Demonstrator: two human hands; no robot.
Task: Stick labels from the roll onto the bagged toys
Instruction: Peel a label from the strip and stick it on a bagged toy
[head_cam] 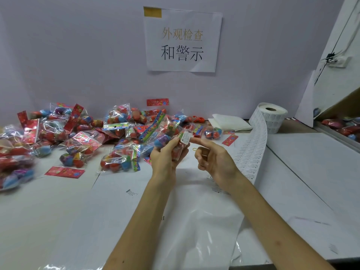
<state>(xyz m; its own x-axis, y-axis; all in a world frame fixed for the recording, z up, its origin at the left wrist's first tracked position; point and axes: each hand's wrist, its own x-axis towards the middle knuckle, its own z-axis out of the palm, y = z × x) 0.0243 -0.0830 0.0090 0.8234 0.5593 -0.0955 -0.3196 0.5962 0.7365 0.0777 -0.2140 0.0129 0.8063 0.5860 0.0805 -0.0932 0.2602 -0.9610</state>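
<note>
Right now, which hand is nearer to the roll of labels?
Right. The right hand sits beside the strip trailing from the roll of labels, nearer the person; the left hand is farther left, holding a bagged toy.

One wide-angle camera, worn on the person's head, looks forward and down from over the near edge of the white table (58, 221), close enough that both forearms (144, 215) run in from the bottom. It faces the far wall (78, 55) squarely, spanning from the pile of bagged toys (78, 131) at far left to the label roll (272, 114) at far right.
</note>
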